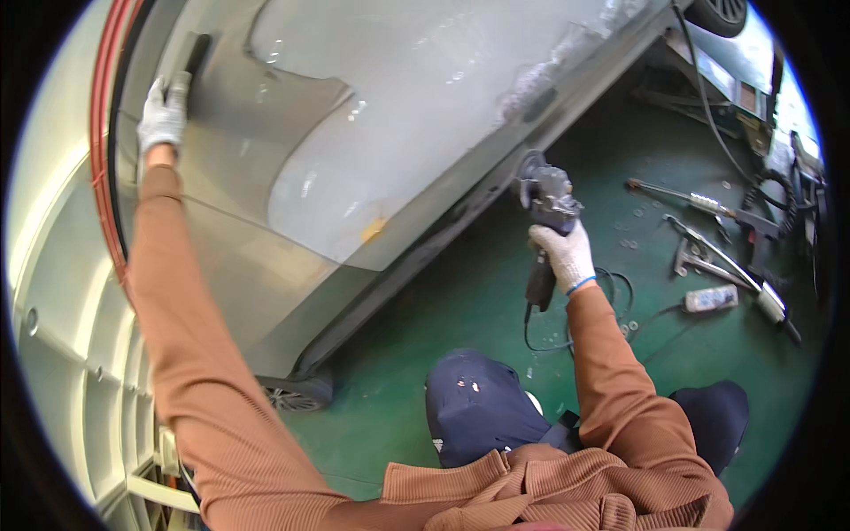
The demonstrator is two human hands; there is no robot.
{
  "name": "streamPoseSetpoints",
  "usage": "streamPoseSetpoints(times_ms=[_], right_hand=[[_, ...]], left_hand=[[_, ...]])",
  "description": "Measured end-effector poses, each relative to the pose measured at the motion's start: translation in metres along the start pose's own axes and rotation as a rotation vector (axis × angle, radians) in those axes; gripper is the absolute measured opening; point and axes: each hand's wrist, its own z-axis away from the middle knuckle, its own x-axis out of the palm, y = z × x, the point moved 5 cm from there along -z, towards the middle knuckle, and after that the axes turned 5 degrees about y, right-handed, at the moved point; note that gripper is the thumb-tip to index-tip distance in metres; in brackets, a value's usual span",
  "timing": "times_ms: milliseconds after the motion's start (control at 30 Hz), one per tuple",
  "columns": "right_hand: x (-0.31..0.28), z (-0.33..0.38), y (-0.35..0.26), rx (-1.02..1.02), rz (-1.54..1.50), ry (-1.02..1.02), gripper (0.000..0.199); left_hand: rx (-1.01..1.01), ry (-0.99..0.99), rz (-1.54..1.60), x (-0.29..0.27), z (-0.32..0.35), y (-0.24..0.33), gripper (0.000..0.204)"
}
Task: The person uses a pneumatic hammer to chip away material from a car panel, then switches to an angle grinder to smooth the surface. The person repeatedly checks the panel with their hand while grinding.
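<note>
Right hand (565, 252), gloved, closed around the handle of the grinder (544, 217). Grinder held off the floor, just beside the lower edge of the car panel (372, 133). Long axis near vertical in the view, tilted slightly: head with disc up, toward the panel's dark sill; cable end down, toward the knees (478, 398). Disc close to the sill; contact cannot be told. Cord (611, 292) looping from the handle's lower end onto the green floor (425, 319).

Left hand (162, 115), gloved, arm stretched up and to the left, fingers curled over the near end of a dark bar-shaped part (197, 55) at the panel's upper left. Grip closed, but how firmly cannot be told.

Panel grey, glossy, running diagonally from lower left to upper right. Small wheel (297, 394) under its lower corner. Red trim strip (104, 133) curving along the left edge.

No containers visible. Loose on the floor, right of the grinder and well apart from it: long metal tools (708, 252), a small white box (711, 299), scattered washers (630, 241).
</note>
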Motion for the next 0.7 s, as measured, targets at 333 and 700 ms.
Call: streamPoseSetpoints(times_ms=[333,700], right_hand=[[-0.001,0.049,0.023,0.028,0.464,-0.125,0.055],[0.035,0.065,0.056,0.192,0.388,-0.262,0.076]], left_hand=[[-0.194,-0.471,0.152,0.067,-0.102,-0.069,0.083],[-0.295,-0.469,0.295,0.087,-0.088,-0.066,0.107]])
